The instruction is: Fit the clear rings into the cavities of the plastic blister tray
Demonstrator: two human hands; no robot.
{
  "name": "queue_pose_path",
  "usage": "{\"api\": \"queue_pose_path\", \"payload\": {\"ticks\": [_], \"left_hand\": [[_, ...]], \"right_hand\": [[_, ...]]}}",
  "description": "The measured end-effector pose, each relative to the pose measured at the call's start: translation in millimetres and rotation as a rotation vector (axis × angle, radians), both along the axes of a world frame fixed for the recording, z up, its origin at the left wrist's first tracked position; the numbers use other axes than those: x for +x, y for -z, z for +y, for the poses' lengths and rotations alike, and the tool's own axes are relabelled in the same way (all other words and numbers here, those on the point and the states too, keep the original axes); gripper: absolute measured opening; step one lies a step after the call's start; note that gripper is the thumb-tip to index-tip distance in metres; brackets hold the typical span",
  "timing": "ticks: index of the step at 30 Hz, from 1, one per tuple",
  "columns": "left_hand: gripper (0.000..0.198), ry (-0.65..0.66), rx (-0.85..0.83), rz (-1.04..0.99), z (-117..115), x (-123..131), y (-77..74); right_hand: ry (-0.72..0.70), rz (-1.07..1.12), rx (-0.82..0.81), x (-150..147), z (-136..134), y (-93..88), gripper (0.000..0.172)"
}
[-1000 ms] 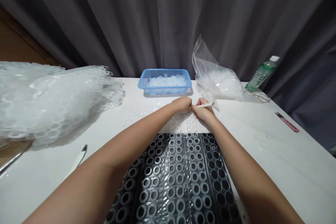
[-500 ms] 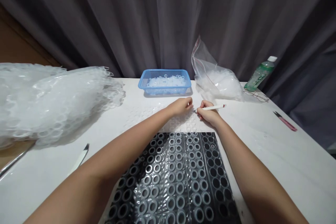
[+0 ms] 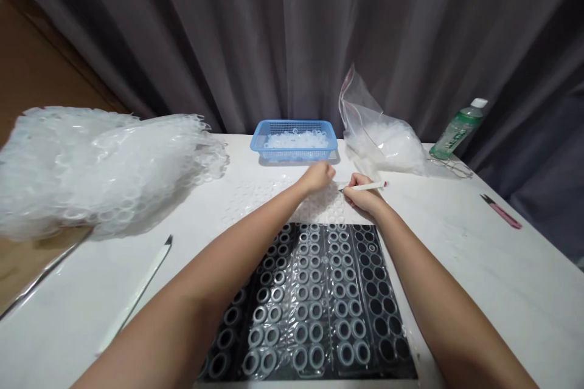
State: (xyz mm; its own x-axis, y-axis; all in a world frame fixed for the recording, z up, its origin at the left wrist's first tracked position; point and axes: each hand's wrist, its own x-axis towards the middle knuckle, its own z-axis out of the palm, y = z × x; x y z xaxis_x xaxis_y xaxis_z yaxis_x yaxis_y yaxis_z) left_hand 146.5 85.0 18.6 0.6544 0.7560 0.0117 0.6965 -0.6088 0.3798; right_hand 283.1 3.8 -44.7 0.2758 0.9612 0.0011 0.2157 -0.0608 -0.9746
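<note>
A clear plastic sheet of small white rings lies in front of me over a black mat; its far end reaches onto the white table. My left hand is closed at the far end of the sheet, fingers pinched on something too small to name. Just right of it, my right hand grips a thin white tool with its tip pointing left toward my left hand. Behind both hands stands a blue basket holding loose white rings.
A large heap of used ring sheets fills the left. A clear zip bag of rings, a green bottle and glasses sit at the back right. A pink-handled tool lies right; a white blade tool lies left.
The view shifted a little left and down. My right hand moved slightly right, apart from my left hand, and the white tool turned flatter. My left hand stayed closed near the sheet's far end.
</note>
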Motion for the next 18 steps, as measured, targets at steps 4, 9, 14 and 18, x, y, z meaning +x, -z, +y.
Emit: {"api": "queue_pose_path", "payload": {"ticks": [4,9,14,18], "left_hand": [[0.044,-0.04,-0.003,-0.066,-3,-14,-13.0],[0.017,0.068,0.025,0.003,-22,-15,-3.7],[0.015,0.115,0.022,0.127,-34,-3,9.6],[0.013,0.093,-0.005,0.167,-37,8,10.6]], "right_hand": [[0.011,0.029,0.0,1,-2,-4.1,0.015],[-0.027,0.002,0.0,2,-6,-9.8,0.016],[-0.048,-0.039,-0.005,2,-7,-8.9,0.013],[-0.071,-0.044,-0.009,2,-9,-7.1,0.013]]}}
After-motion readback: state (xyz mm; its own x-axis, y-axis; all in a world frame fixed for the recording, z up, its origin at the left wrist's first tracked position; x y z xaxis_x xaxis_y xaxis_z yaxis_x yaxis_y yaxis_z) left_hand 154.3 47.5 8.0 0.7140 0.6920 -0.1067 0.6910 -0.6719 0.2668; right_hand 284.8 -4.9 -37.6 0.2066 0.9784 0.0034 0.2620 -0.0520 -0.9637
